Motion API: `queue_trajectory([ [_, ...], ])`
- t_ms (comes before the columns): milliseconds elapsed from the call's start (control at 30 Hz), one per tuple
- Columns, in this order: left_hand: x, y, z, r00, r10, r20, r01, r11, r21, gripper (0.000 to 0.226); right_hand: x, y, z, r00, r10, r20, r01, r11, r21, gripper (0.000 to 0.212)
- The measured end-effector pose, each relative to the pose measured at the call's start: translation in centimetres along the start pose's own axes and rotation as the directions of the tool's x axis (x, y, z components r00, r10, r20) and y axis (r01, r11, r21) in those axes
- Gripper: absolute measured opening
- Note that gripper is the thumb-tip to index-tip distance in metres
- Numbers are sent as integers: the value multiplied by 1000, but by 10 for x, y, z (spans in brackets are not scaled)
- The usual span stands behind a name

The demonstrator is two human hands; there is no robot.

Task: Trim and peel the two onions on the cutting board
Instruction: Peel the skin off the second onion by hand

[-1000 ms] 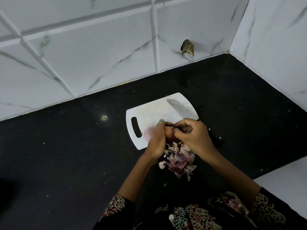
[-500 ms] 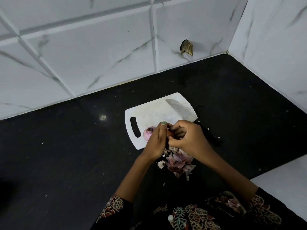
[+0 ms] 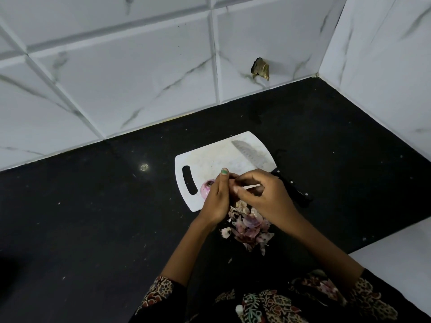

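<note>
**A:** Where are your hands?

**B:** Both meet just below the middle of the frame, over the near edge of the cutting board [image 3: 210, 157]. My left hand [image 3: 218, 199] has its fingers curled around something tucked between the two hands; I take it for an onion, though my fingers hide nearly all of it. My right hand [image 3: 263, 194] is curled too, thumb and fingertips pinched at the same spot, against the left hand.

**A:** And the other onion?

**B:** The peeled onion [image 3: 206, 188] sits on the board, pale pink, just left of my left hand and right of the board's handle slot.

**A:** The knife?

**B:** The knife [image 3: 256, 157] lies on the right side of the board, blade pointing toward the upper left, black riveted handle running off the board's edge onto the counter [image 3: 93, 217] behind my right hand.

**A:** Any skins?

**B:** A heap of onion skins [image 3: 248, 227], pink and papery, lies on the black counter just below my hands, between my wrists.

**A:** Any brand or writing to read?

**B:** None that I can make out on the blade, board or white marbled tiles [image 3: 140, 78] across the top of the frame.
</note>
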State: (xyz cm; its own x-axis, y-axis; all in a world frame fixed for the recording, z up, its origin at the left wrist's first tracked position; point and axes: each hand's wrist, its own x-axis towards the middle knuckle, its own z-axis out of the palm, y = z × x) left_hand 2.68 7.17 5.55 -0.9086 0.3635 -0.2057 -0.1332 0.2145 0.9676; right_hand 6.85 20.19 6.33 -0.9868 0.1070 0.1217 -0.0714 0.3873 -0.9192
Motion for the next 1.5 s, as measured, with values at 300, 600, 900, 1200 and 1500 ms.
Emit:
queue_trajectory([
  [300, 0, 4, 5, 999, -20, -29, 18, 999, -44, 43, -2, 8, 15, 991, 25, -134, -34, 998, -60, 2],
  [600, -2, 3, -2, 993, -121, -15, 117, 983, -141, 36, 6, 28, -7, 917, 383, -114, -384, 923, 13, 25],
  [900, -2, 8, 5, 992, -115, -52, 107, 986, -129, 33, 1, -13, 2, 979, 204, 18, -205, 973, 103, 20],
  [1200, -3, 9, -2, 995, -99, -35, 94, 988, -123, 35, 6, -12, -6, 981, 182, 62, -186, 980, 68, 23],
  [1500, 0, 8, 3, 990, -131, -52, 115, 962, -246, 33, 6, 1, -1, 980, 158, -121, -156, 987, 27, 9],
])
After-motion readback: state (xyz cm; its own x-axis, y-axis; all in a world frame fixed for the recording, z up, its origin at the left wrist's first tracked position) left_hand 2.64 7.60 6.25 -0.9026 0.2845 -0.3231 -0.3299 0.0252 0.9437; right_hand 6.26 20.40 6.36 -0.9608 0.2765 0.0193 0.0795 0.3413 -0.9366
